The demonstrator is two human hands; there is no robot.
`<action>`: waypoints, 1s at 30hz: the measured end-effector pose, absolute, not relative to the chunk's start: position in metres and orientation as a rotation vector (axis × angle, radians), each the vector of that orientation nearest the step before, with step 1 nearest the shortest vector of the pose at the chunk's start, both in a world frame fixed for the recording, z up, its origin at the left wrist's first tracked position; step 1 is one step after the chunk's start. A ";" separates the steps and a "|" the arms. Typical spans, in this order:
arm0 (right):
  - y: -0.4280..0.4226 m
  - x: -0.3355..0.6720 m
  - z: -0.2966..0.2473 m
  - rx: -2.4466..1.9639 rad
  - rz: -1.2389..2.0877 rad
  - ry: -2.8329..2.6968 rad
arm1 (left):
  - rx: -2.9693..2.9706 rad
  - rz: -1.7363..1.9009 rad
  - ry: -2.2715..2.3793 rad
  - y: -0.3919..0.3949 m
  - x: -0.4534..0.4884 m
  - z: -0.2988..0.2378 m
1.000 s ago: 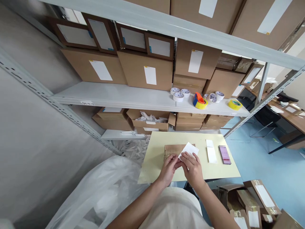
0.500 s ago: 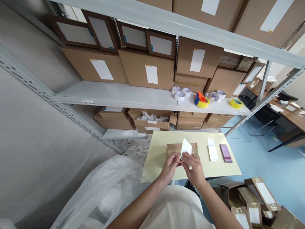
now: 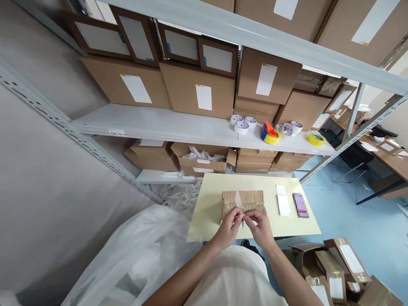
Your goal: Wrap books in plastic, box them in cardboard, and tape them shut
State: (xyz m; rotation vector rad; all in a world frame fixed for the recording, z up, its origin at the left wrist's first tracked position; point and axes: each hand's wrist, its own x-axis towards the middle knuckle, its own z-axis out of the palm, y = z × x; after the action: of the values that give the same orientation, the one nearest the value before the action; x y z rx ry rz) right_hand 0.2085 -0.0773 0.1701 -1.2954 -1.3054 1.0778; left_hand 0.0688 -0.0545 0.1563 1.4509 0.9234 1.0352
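Paper slip point(image 3: 239, 199), white, seen almost edge-on as a narrow sliver, is up in the fingers of both hands. Left hand point(image 3: 230, 224): thumb and fingers pinched together on the lower part of the slip. Right hand point(image 3: 262, 229): thumb and fingertips also pinched, on the slip right next to the left fingertips; exact contact too small to make out. Most of the slip sticks up past the fingertips, away from the body, with a small tip poking out below, between the hands.

Behind the slip: taped cardboard box point(image 3: 255, 197) on the pale yellow bench point(image 3: 205, 208), clear tape running across its top, near edge partly covered by the hands. Right of the box, apart from the hands: long white paper strip point(image 3: 283, 200), then a pixelated purple item point(image 3: 300, 205) near the right edge of the bench.

Shelf point(image 3: 191, 123) beyond the bench has white tape rolls point(image 3: 241, 127), an orange-and-blue tape dispenser point(image 3: 269, 132) and a yellow tape roll point(image 3: 316, 139). Translucent plastic sheeting point(image 3: 137, 250) at lower left; labelled cartons point(image 3: 330, 265) piled at lower right.
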 end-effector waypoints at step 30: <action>-0.050 0.317 0.161 -1.333 1.342 -1.091 | 0.638 1.046 1.438 -0.026 0.071 0.168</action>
State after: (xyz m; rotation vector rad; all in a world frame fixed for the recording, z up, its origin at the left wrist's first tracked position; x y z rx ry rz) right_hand 0.3175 -0.0495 0.1609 -1.3332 -1.0910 1.3419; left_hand 0.0705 -0.0259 0.1676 0.6379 1.4379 1.0461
